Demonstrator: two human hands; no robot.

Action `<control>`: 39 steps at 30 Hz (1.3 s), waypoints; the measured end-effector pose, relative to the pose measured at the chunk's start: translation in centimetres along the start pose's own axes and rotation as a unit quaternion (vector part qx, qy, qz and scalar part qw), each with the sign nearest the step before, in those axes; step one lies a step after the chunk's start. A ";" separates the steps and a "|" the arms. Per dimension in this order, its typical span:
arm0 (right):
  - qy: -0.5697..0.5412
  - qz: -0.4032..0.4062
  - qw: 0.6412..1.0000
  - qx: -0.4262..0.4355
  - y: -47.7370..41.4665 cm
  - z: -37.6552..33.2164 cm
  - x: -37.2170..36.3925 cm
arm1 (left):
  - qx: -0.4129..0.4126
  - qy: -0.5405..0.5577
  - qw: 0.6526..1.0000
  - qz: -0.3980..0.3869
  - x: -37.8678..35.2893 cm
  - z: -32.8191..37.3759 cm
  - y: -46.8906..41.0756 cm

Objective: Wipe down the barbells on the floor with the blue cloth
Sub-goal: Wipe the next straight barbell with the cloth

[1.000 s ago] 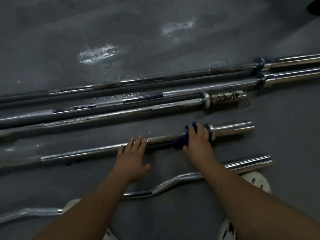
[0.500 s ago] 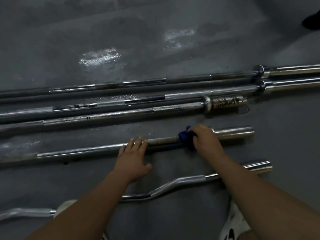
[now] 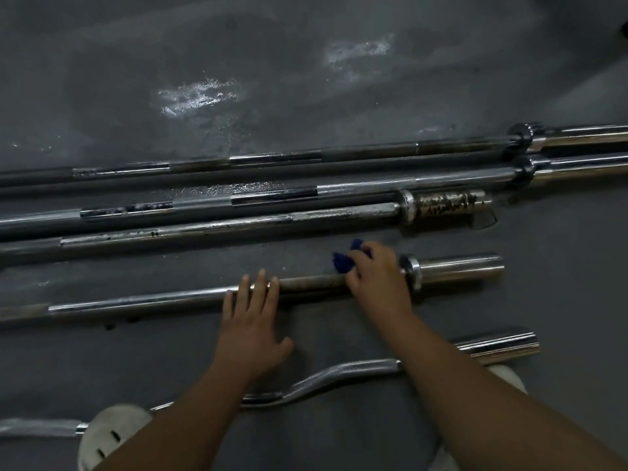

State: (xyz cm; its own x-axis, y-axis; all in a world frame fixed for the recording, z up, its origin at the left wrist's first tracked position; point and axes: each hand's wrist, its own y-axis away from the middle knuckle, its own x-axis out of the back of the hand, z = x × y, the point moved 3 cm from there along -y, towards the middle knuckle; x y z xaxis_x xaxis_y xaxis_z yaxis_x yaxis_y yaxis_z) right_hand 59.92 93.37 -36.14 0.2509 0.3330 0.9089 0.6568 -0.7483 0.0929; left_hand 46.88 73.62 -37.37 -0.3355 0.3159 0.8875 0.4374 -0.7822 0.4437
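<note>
The short barbell (image 3: 136,299) lies on the grey floor (image 3: 306,79), running left to right across the middle of the view, with its chrome sleeve (image 3: 458,268) at the right end. The right hand (image 3: 377,280) rests on the shaft just left of the collar, fingers curled round the blue cloth (image 3: 343,261). The cloth is bunched at the far side of the shaft, and only a small dark-blue part shows past the fingers. The left hand (image 3: 249,329) lies flat, fingers straight and slightly spread, fingertips on the shaft a little left of the right hand, thumb out to the side over the floor. Nearer the person, a curl bar (image 3: 339,372) lies on the floor and passes under both forearms. Beyond the short barbell lies a rust-spotted barbell (image 3: 339,215), and beyond that two long barbells (image 3: 407,183) side by side, their sleeves running out of view at the right. A white shoe (image 3: 108,433) shows at the lower left.
</note>
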 end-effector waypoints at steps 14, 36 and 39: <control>-0.066 0.104 0.979 -0.159 -1.0 1.8 1.5 | 0.007 -0.006 1.000 -0.003 1.7 -1.2 -5.9; -0.709 0.100 0.409 -0.566 0.1 -2.3 -4.2 | 0.007 -0.018 0.999 -0.033 2.4 -0.8 -5.4; -0.679 0.065 0.478 -0.554 0.2 -2.5 -4.3 | 0.006 -0.017 0.999 -0.037 2.5 -1.0 -5.3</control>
State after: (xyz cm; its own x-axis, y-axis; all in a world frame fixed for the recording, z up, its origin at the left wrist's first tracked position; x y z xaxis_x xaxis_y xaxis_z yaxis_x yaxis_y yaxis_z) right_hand 57.20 90.31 -38.95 0.9626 -0.2537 -0.0951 -0.0174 -0.4080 0.9128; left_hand 42.89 78.07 -37.63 -0.3392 0.3906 0.8558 0.4219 -0.7500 0.5095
